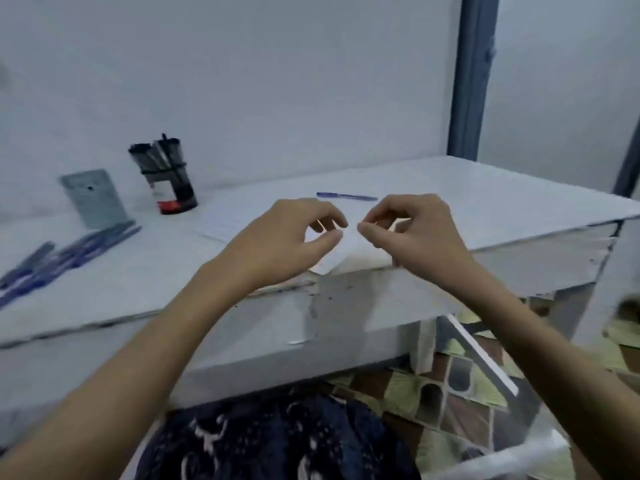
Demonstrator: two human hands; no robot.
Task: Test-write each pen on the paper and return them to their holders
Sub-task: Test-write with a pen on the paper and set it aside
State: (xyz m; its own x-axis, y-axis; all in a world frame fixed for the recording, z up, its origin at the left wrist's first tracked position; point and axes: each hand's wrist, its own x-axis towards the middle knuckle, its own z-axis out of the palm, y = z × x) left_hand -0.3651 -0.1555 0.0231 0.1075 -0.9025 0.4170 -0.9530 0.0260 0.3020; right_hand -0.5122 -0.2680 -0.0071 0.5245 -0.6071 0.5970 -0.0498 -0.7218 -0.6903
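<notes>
A white sheet of paper (239, 216) lies on the white table (467, 202), its near corner reaching the front edge. One blue pen (346, 196) lies across the paper's far side. My left hand (287, 244) and my right hand (412, 230) hover above the paper's near corner, fingertips almost meeting, fingers loosely curled, nothing visible in either. A black holder (171, 181) full of dark pens stands at the back left. Several blue pens (69, 254) lie loose at the far left.
A grey box-like holder (95, 199) leans at the back left beside the black holder. A white wall rises behind the table, with a blue post (474, 81) at the right. Below the table edge are dark patterned fabric (277, 441) and a patterned floor.
</notes>
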